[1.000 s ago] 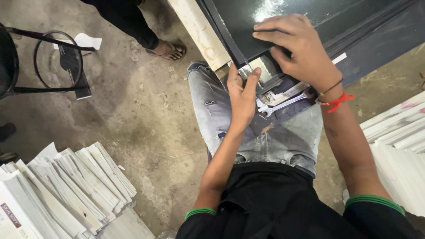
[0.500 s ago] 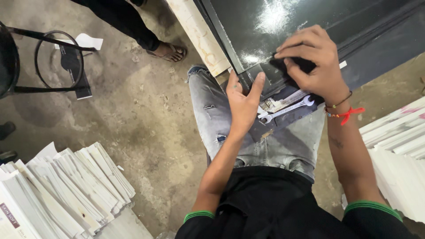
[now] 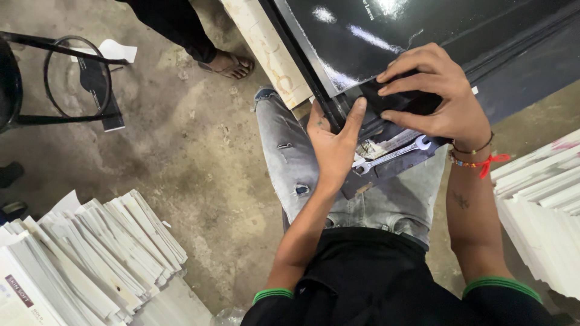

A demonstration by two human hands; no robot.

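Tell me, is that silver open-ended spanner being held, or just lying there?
Lying loose. The silver open-ended spanner rests flat on the clutter in the person's lap, below the right hand; neither hand grips it.

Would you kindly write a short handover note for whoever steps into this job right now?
Left hand: open, thumb and fingers pressed against the black panel's corner edge, holding nothing.
Right hand: grip closed over a small dark block at that same corner.
A spanner lies loose on the dark tray on the lap, just below both hands, untouched.
Paper stacks sit on the floor to the left, more to the right.
Done: both hands are placed at the corner.
Left: the spanner is not yet picked up; what is under the right hand is hidden.
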